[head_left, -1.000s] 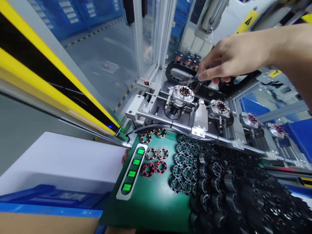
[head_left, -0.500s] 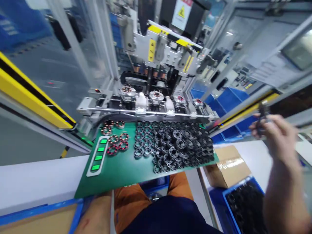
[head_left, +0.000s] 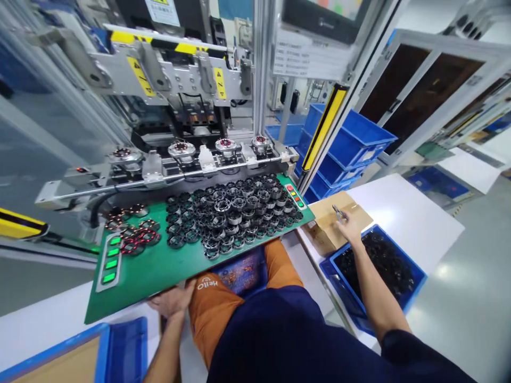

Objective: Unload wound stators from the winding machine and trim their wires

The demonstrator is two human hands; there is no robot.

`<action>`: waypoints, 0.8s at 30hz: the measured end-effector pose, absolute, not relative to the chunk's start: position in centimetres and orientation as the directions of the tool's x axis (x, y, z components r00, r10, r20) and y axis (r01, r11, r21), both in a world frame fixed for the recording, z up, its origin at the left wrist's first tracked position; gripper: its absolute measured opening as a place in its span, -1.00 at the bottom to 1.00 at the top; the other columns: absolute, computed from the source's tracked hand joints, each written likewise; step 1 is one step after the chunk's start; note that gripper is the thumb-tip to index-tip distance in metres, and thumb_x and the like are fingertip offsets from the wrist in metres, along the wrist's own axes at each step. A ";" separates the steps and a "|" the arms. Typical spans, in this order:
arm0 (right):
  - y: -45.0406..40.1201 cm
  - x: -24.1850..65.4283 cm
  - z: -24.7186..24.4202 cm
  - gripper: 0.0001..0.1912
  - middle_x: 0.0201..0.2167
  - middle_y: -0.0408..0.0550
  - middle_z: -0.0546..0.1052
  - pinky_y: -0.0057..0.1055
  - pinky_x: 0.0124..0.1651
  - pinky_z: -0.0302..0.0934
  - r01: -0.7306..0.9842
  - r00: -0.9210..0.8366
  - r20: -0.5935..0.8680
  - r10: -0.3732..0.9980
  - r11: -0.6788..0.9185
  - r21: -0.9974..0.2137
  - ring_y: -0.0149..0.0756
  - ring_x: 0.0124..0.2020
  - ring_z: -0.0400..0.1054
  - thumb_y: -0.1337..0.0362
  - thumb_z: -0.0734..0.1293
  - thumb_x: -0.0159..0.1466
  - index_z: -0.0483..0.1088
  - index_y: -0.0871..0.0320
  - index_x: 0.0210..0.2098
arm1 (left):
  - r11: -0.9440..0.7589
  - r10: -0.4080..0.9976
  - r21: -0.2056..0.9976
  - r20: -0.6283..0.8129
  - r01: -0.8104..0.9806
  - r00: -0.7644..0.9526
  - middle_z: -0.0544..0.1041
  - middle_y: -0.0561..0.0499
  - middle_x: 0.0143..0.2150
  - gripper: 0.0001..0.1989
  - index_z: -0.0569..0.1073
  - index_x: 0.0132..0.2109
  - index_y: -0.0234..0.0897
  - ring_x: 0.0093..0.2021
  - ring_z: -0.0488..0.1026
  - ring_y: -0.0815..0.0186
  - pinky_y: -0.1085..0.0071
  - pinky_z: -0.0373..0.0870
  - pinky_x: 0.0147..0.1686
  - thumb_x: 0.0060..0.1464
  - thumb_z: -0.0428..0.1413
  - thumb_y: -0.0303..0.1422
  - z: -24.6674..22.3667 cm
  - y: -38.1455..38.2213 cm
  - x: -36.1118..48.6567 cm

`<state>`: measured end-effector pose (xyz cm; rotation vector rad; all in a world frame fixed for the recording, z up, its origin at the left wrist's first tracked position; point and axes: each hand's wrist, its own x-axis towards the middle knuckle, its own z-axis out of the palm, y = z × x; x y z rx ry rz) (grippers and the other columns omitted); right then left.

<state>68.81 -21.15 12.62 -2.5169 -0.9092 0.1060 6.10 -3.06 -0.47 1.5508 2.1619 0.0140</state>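
Observation:
Over the cardboard box (head_left: 323,234) at the right, my right hand (head_left: 348,227) is closed around a small hand tool (head_left: 339,214) that looks like pliers or cutters. My left hand (head_left: 175,300) is at the front edge of the green board (head_left: 159,271), beside my left thigh, with its fingers partly hidden under the board. Black rings (head_left: 235,213) are stacked across the board. Copper-wound rings (head_left: 139,234) lie at its left, beside a panel of green buttons (head_left: 109,260).
Behind the board runs a machine rail (head_left: 179,171) with four round fixtures. A blue bin (head_left: 417,290) of black parts stands on the right table. Stacked blue crates (head_left: 351,133) are behind it. Another blue bin (head_left: 104,351) is at the lower left.
The view has swung right. My right hand has come down with the tool to the cardboard box. My left hand has come into view at the board's front edge.

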 end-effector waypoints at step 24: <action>18.2 40.6 40.2 -0.53 0.06 0.05 0.83 -0.15 0.31 0.53 0.920 -0.364 0.091 0.927 0.373 -0.118 -0.09 0.07 0.74 0.10 0.42 0.63 0.66 0.07 0.44 | -0.418 0.906 0.381 0.242 0.825 0.347 0.71 -0.28 0.37 -0.32 0.56 0.46 -0.24 0.37 0.67 -0.12 -0.09 0.54 0.48 0.37 0.28 0.02 35.5 17.5 0.6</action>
